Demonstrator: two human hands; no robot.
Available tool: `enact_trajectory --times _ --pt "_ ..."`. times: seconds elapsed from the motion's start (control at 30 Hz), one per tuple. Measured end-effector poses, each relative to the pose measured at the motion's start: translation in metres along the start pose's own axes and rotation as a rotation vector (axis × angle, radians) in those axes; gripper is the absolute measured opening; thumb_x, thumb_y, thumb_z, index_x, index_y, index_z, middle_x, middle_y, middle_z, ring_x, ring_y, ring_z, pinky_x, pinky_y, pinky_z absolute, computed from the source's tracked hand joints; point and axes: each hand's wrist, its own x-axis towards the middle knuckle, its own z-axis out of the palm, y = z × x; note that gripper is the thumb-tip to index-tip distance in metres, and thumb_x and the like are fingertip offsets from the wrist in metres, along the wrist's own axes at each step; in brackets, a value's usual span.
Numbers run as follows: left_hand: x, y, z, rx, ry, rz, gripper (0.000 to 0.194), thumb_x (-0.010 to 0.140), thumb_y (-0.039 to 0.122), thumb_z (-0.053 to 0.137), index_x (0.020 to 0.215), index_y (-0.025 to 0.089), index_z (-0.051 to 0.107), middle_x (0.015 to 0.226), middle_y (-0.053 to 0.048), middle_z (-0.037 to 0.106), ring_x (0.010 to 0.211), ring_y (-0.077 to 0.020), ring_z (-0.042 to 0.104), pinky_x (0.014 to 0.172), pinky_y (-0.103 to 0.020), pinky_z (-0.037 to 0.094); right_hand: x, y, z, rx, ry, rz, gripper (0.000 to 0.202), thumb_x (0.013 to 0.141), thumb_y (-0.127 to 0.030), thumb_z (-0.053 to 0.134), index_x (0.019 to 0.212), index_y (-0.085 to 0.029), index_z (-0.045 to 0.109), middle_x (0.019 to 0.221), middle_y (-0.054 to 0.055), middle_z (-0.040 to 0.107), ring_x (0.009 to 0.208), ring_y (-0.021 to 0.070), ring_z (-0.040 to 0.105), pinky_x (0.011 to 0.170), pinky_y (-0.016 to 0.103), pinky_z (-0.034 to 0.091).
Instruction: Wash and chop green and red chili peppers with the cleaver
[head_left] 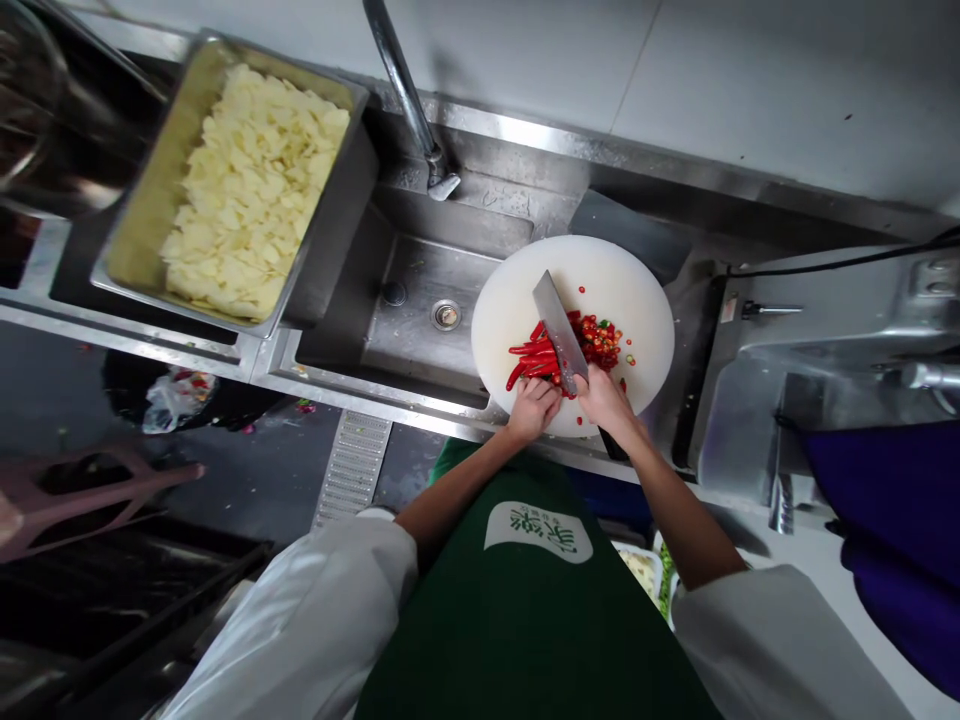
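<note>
A round white cutting board (502, 290) carries whole red chilies (534, 352) on its left and a pile of chopped chili (602, 342) on its right. Between the two lies the wide blade of a cleaver (559, 322), pointing away from me. My right hand (600, 398) is closed at the cleaver's near end; its grip hides most of the handle. With curled fingers, my left hand (535, 408) presses on the near ends of the whole chilies, just left of the blade. The fingertips are partly hidden.
Left of the board is a metal sink (420, 310) under a faucet (435, 170). A deep steel pan (315, 230) of pale sliced vegetable (255, 190) stands farther left. A grey slab (630, 232) lies behind the board. Purple cloth (892, 520) hangs at right.
</note>
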Motion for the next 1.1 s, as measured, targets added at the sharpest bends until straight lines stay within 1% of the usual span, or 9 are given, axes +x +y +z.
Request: enact_trajectory --times 0.2,0.33,0.57,0.67,0.8,0.9,1.0,1.07,1.1 --pt "-0.003 -0.001 0.001 -0.012 0.008 -0.013 0.030 0.101 0.030 0.040 0.108 0.021 0.067 0.106 -0.009 0.067 0.104 -0.0237 0.055 0.096 -0.046 0.036 -0.021 -0.005 0.015 -0.030 -0.021 0.041 0.029 0.100 -0.027 0.039 0.110 -0.012 0.060 0.103 0.017 0.071 0.098 0.0257 0.069 0.077 0.028 0.045" --pt "-0.003 -0.003 0.000 0.002 0.021 -0.018 0.031 0.101 0.031 0.039 0.108 0.021 0.068 0.107 -0.009 0.068 0.103 -0.0239 0.055 0.097 -0.046 0.034 -0.015 -0.009 0.024 -0.026 -0.007 0.069 0.030 0.101 -0.029 0.036 0.113 -0.012 0.059 0.105 0.017 0.071 0.099 0.0259 0.068 0.079 0.029 0.045" --pt "-0.004 -0.002 -0.003 0.043 0.014 -0.033 0.030 0.097 0.033 0.049 0.119 0.020 0.066 0.101 -0.011 0.068 0.101 -0.0266 0.056 0.093 -0.047 0.035 -0.007 0.004 0.018 0.062 -0.022 0.058 0.030 0.101 -0.031 0.038 0.111 -0.013 0.060 0.096 0.013 0.072 0.089 0.0227 0.070 0.075 0.027 0.046" --pt "-0.003 0.003 -0.005 -0.007 0.050 -0.038 0.026 0.094 0.029 0.054 0.114 0.020 0.068 0.102 -0.011 0.067 0.102 -0.0273 0.055 0.092 -0.047 0.037 -0.009 0.005 0.021 0.071 0.017 0.041 0.028 0.100 -0.030 0.040 0.108 -0.013 0.060 0.095 0.014 0.072 0.087 0.0223 0.069 0.073 0.026 0.045" --pt "-0.001 0.012 -0.017 -0.370 0.203 -0.130 0.022 0.087 0.029 0.062 0.105 0.019 0.071 0.099 -0.009 0.068 0.095 -0.0230 0.057 0.089 -0.041 0.044 -0.006 0.005 0.023 0.091 0.013 0.050 0.027 0.100 -0.030 0.040 0.107 -0.014 0.060 0.090 0.012 0.072 0.079 0.0210 0.069 0.068 0.026 0.044" --pt "-0.015 0.007 -0.035 -0.774 0.315 -0.366 0.026 0.084 0.035 0.067 0.103 0.019 0.073 0.084 -0.005 0.068 0.078 -0.0171 0.059 0.079 -0.033 0.048 0.000 0.008 0.023 0.060 0.029 0.053 0.028 0.098 -0.030 0.041 0.104 -0.014 0.062 0.092 0.013 0.072 0.082 0.0217 0.068 0.068 0.026 0.043" --pt "-0.053 -0.021 -0.065 -0.984 0.538 -0.691 0.031 0.077 0.042 0.071 0.095 0.017 0.075 0.079 -0.004 0.070 0.072 -0.0147 0.060 0.070 -0.029 0.048 0.002 0.017 0.027 -0.010 0.063 0.003 0.029 0.096 -0.026 0.040 0.096 -0.013 0.066 0.090 0.014 0.072 0.085 0.0231 0.066 0.069 0.027 0.043" --pt "-0.090 -0.051 -0.099 -0.956 0.781 -0.870 0.032 0.070 0.045 0.074 0.083 0.016 0.074 0.078 -0.005 0.071 0.069 -0.0135 0.060 0.064 -0.027 0.047 0.009 0.033 0.034 -0.040 0.093 -0.065 0.032 0.094 -0.027 0.040 0.089 -0.013 0.068 0.081 0.015 0.070 0.081 0.0244 0.065 0.067 0.029 0.043" --pt "-0.110 -0.068 -0.122 -0.884 0.909 -0.944 0.033 0.067 0.047 0.074 0.074 0.015 0.072 0.075 -0.005 0.070 0.068 -0.0129 0.060 0.061 -0.025 0.045 0.017 0.043 0.039 -0.062 0.114 -0.075 0.033 0.093 -0.029 0.041 0.084 -0.013 0.068 0.075 0.015 0.068 0.077 0.0258 0.065 0.065 0.031 0.043"
